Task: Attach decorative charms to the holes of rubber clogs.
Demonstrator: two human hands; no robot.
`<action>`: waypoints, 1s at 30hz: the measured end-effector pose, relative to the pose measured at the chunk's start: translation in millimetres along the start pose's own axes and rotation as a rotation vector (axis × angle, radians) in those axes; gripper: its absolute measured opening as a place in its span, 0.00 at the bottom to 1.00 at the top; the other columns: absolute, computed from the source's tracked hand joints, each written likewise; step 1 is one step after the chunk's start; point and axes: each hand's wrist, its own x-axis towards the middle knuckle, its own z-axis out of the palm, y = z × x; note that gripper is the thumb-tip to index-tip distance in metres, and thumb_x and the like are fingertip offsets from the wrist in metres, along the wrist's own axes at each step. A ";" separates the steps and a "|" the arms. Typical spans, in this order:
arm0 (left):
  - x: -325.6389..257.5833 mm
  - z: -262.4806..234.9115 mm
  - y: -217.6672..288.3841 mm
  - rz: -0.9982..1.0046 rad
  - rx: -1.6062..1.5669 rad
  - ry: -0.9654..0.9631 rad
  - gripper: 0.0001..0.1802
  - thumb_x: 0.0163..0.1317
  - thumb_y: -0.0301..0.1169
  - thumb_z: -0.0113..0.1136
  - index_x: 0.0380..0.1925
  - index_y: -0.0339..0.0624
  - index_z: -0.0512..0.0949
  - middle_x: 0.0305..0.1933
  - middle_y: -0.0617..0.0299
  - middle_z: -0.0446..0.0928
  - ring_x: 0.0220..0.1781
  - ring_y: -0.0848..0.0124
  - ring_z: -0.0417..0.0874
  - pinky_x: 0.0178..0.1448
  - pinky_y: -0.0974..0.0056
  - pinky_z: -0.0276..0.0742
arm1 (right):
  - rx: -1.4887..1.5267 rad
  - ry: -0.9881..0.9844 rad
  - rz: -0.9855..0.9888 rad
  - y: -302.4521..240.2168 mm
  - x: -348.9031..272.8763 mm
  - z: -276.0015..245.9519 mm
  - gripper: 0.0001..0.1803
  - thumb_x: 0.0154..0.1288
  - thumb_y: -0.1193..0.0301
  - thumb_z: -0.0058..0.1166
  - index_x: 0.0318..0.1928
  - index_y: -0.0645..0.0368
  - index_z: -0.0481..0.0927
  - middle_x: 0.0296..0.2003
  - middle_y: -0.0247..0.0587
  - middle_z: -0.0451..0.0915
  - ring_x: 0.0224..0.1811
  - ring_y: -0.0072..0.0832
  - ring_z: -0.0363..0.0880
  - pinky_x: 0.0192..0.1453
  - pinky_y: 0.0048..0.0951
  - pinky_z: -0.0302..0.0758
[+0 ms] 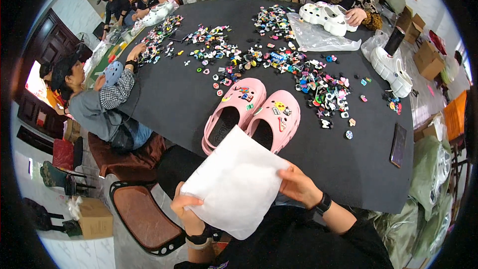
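A flat white sheet, perhaps paper or a thin bag, is held up in front of me by both hands. My left hand grips its left edge with the thumb on top. My right hand pinches its right edge, the fingers partly behind it. Just beyond, a pair of pink clogs stands on the black table; the left clog and the right clog carry colourful charms. The sheet's upper corner overlaps the heel area of the clogs.
Heaps of small colourful shoe charms spread across the table. A phone lies near the right edge. White clogs stand at right, others by a person opposite. At left, a co-worker holds a blue clog. A brown-seated chair stands lower left.
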 end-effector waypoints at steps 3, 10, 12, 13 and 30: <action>-11.3 6.3 8.2 0.039 0.107 0.047 0.07 0.49 0.26 0.63 0.17 0.46 0.76 0.27 0.51 0.77 0.30 0.62 0.76 0.34 0.66 0.69 | 0.264 -0.098 0.008 3.0 -3.8 0.0 0.40 0.61 0.64 0.63 0.68 0.63 0.58 0.64 0.44 0.67 0.67 0.33 0.65 0.71 0.40 0.60; -11.0 8.7 15.7 0.151 0.159 -0.153 0.06 0.46 0.22 0.62 0.25 0.44 0.82 0.35 0.49 0.79 0.35 0.58 0.79 0.38 0.63 0.73 | -0.215 0.031 0.067 1.0 0.7 23.4 0.35 0.57 0.72 0.67 0.63 0.65 0.66 0.58 0.43 0.74 0.60 0.27 0.71 0.66 0.33 0.67; -1.9 5.2 15.9 0.057 0.296 -0.199 0.08 0.47 0.20 0.60 0.29 0.42 0.82 0.42 0.46 0.77 0.39 0.57 0.79 0.43 0.62 0.73 | -0.370 0.086 -0.049 -9.3 0.3 22.9 0.32 0.58 0.71 0.66 0.61 0.66 0.69 0.55 0.42 0.76 0.57 0.26 0.74 0.62 0.32 0.70; 1.7 3.3 17.4 -0.029 0.404 -0.254 0.11 0.49 0.18 0.58 0.33 0.41 0.81 0.48 0.43 0.75 0.43 0.56 0.79 0.48 0.61 0.73 | -0.538 0.136 -0.182 -14.1 -1.5 22.1 0.28 0.59 0.71 0.65 0.58 0.67 0.72 0.52 0.42 0.79 0.53 0.26 0.77 0.59 0.31 0.73; 3.3 38.6 41.4 0.057 0.466 -0.552 0.50 0.48 0.54 0.69 0.66 0.36 0.62 0.70 0.35 0.56 0.69 0.41 0.61 0.69 0.44 0.56 | -0.885 -0.061 -0.544 -7.8 -9.8 45.0 0.20 0.60 0.74 0.57 0.54 0.64 0.75 0.47 0.48 0.80 0.49 0.36 0.80 0.52 0.34 0.75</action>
